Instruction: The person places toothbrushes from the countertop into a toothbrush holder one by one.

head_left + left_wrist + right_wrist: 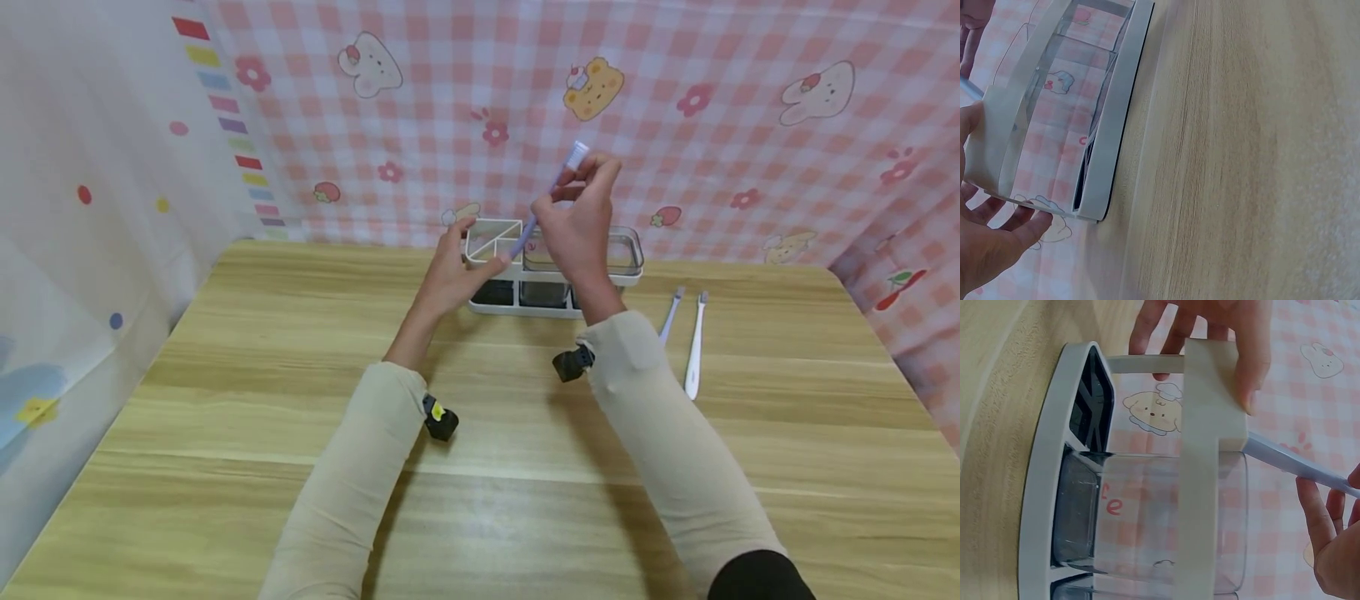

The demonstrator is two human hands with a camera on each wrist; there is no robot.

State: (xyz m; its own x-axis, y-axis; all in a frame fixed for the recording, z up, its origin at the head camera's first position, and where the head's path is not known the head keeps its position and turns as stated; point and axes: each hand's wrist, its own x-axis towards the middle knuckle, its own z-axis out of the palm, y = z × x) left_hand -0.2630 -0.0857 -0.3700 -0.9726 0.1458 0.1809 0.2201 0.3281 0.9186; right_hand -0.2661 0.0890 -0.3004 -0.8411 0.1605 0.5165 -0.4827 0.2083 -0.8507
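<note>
A white toothbrush holder [525, 312] with clear cups stands at the back of the table. My left hand [448, 277] grips its left end, thumb on the front of the upper rim and fingers behind, as the left wrist view also shows at the holder's frame [1119, 112]. Above the holder, my right hand [583, 223] pinches a light purple toothbrush [527, 231] between thumb and fingers, its head up and tilted to the right. In the right wrist view the toothbrush handle [1297, 464] meets the divided top section; its lower tip is hidden behind the rim.
To the right of the holder lie two more toothbrushes, a purple one [670, 318] partly behind the right sleeve and a white one [696, 354]. A pink checked cloth [450, 125] hangs right behind the wooden table [495, 517].
</note>
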